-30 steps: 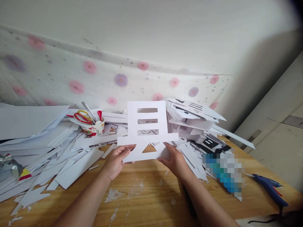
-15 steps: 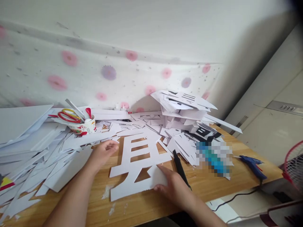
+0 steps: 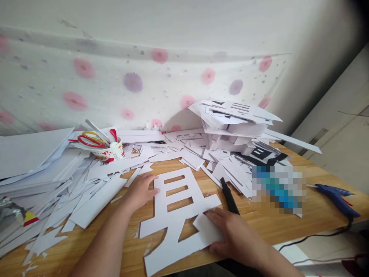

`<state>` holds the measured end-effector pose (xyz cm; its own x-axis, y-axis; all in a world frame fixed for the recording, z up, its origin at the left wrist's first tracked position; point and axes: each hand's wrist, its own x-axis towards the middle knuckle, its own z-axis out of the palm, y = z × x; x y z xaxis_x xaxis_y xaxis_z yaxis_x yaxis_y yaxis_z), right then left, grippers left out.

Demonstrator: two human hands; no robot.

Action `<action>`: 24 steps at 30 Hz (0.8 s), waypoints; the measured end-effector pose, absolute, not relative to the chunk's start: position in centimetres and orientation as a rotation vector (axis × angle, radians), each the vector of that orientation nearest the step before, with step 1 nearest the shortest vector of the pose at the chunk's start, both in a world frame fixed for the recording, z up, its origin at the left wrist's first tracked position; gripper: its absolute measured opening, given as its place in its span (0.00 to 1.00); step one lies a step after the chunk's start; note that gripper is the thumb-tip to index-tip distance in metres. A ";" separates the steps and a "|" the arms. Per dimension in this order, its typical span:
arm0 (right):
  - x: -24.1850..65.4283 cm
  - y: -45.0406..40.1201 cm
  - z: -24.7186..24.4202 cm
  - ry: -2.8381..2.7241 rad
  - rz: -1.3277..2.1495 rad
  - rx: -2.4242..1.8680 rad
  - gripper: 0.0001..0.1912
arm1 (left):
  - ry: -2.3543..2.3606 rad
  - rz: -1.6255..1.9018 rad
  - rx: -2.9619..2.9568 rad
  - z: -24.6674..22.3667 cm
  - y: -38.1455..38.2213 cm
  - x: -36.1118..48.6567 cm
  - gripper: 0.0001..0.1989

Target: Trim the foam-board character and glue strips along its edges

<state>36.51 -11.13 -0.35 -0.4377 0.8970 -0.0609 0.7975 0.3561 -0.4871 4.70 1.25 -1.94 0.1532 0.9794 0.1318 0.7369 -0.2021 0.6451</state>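
A white board cutout (image 3: 178, 204), shaped like a written character with several slots, lies near the table's front edge. My left hand (image 3: 142, 191) is at its upper left edge, thumb and fingertips touching the rim. At the lower right, my right hand (image 3: 230, 232) grips the cutout, fingers on top and thumb at the near edge. Part of the cutout is hidden under that hand. Just beyond my right hand lies a long black tool (image 3: 230, 197), its kind unclear.
White scraps (image 3: 100, 188) cover the left and back of the table. A patterned cup (image 3: 111, 152) holds red-handled scissors (image 3: 90, 139). Cut pieces are stacked (image 3: 238, 119) at the back right. A blue glue gun (image 3: 337, 198) with a cord lies right, beside a blurred-out patch (image 3: 278, 190).
My left hand has moved from beside the cutout onto its upper left edge. The cutout has shifted nearer and turned slightly, with my right hand still on it. The view has shifted a little.
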 end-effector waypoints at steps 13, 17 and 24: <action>36.5 -8.7 -0.2 -2.453 0.526 -1.609 0.28 | 1.895 0.576 2.088 -1.9 1.0 5.0 0.16; 36.9 -9.2 -1.8 -2.462 0.290 -1.492 0.23 | 1.923 0.692 2.067 -1.5 0.9 5.0 0.13; 40.8 -11.1 -3.9 -2.268 -0.403 -1.042 0.11 | 1.912 0.912 1.929 -1.4 1.7 4.5 0.15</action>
<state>40.84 -11.10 -3.94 -0.5090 0.5802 0.6359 0.7637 0.6452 0.0225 4.47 1.69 -1.43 -0.0727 0.9684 0.2386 0.7947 -0.0883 0.6006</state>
